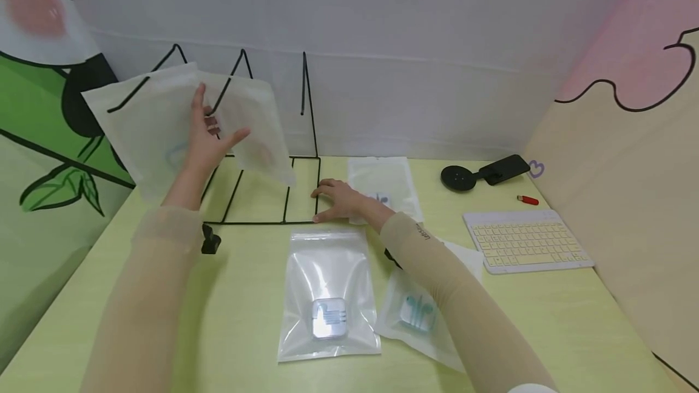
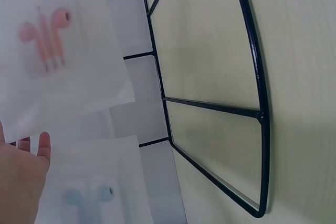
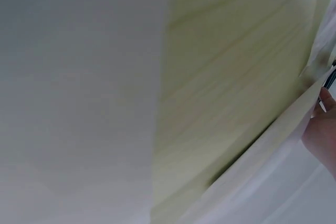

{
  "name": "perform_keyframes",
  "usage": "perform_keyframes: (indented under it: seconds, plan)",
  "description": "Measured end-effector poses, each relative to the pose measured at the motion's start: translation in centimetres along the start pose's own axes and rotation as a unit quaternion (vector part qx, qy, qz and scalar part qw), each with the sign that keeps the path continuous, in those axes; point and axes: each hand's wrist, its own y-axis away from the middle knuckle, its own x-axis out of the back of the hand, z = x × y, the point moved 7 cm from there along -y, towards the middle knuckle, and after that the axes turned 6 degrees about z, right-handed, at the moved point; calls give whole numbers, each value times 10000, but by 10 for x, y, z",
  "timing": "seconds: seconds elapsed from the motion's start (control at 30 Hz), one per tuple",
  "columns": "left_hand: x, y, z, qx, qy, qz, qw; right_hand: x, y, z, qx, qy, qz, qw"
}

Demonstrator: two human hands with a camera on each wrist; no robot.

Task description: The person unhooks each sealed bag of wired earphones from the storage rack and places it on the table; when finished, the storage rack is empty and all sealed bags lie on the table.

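Note:
Two frosted bags hang from the hooks of a black wire rack (image 1: 262, 222). Bluish earphones (image 2: 89, 200) show faintly through the left bag (image 1: 147, 120), pink earphones (image 2: 47, 38) through the right bag (image 1: 248, 108). My left hand (image 1: 204, 138) is raised between these bags, close to the middle hook, with thumb and index finger spread. The right hand (image 1: 341, 199) rests at the rack base's front right corner, fingers spread over the side wire. In the right wrist view, that hand appears only at the edge, beside a black wire (image 3: 329, 80).
A clear bag (image 1: 330, 278) with a white earphone case lies in front. Frosted bags lie behind (image 1: 382, 171) and below (image 1: 398, 320) the right forearm. A black stand (image 1: 459, 178), red stick (image 1: 528, 200) and white keyboard (image 1: 532, 241) are at right. A black clip-like piece (image 1: 210, 241) stands front left.

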Motion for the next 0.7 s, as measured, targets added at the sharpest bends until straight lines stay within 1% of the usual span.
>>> perform_keyframes:
  seconds: [0.13, 0.27, 0.4, 0.5, 0.57, 0.7]
  plan:
    - [7, 12, 9, -57, -71, 260, 9996, 1, 1, -1, -11, -31, -6, 10000]
    - [14, 20, 12, -218, 3, 453, 9987, 0, 0, 0, -32, 15, -1, 10000]
    - [19, 24, 11, -379, 136, 571, 9976, 0, -1, 1, -49, 60, 10, 10000]
    - [21, 26, 10, -383, 206, 576, 9974, -1, -1, 2, -62, 46, -17, 10000]
    - [22, 28, 9, -350, 178, 533, 9978, -1, -1, 2, -66, 47, -33, 10000]
    - [24, 33, 14, -394, 162, 424, 9982, -2, -1, 2, -72, 52, -31, 10000]
